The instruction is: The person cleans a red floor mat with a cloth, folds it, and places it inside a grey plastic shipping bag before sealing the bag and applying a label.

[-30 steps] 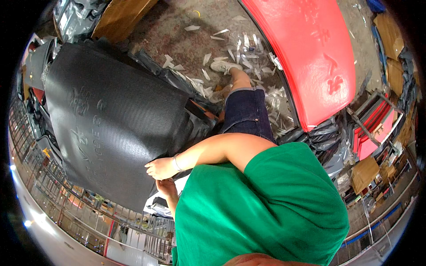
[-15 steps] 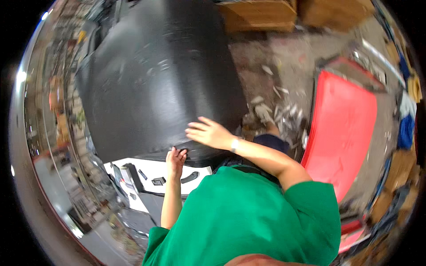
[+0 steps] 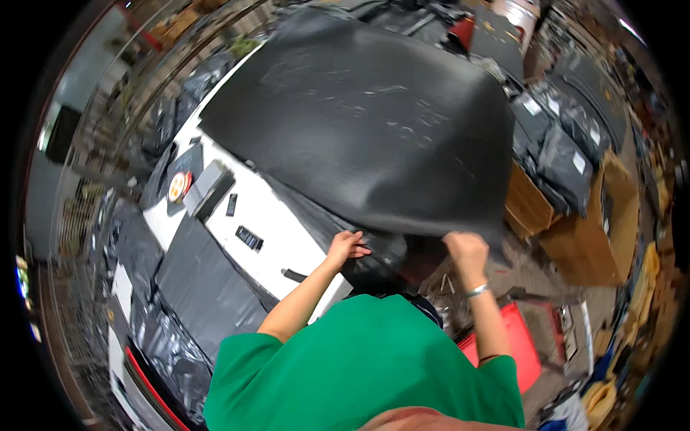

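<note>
over a cluttered white table (image 3: 287,223), left hand (image 3: 345,246) and right hand (image 3: 466,248) both grip the black sheet's (image 3: 374,122) near edge.

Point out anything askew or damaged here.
The big black sheet sags with a dent near its front edge, draped crookedly over the white table. Left hand and right hand grip that edge.

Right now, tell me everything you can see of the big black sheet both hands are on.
The big black sheet is a wide, matte, finely textured panel, rubber or foam by its look, with faint marks on its surface. It bows over a white table, its near edge sagging past the table's end. The left hand rests on that near edge and the right hand is closed on it further right. Black bagged bundles lie beyond its right side.
</note>
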Tool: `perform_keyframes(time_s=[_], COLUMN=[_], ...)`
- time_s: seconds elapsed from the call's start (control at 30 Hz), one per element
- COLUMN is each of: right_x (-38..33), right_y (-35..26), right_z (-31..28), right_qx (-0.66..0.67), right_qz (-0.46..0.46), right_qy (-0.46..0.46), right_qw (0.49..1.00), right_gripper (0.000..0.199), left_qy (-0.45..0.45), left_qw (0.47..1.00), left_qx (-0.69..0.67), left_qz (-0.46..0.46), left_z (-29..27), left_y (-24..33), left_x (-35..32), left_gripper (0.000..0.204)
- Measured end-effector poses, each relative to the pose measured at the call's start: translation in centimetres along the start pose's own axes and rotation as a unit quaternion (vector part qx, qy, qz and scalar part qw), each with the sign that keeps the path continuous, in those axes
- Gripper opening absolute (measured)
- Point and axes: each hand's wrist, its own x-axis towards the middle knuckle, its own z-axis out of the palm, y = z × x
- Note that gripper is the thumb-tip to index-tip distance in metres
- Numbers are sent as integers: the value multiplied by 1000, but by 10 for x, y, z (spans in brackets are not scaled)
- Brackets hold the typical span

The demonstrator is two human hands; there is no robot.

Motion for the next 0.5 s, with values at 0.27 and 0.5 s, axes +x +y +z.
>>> perform_keyframes(time_s=[0.27, 0.5], right_x=[321, 415], right_y=[15, -12], right_z=[-162, -239], right_qx=[-230, -355], right_qz=[-90, -81], right_qy=[148, 236], right_qw=[958, 901], right_gripper=[31, 30], left_qy=[-30, -68], left_qw=[998, 995], left_qx=[-55, -68], left_qz=[30, 26], left_z=[-10, -4], left_y=[-10, -9], left_x=[5, 9], left_gripper=[26, 26])
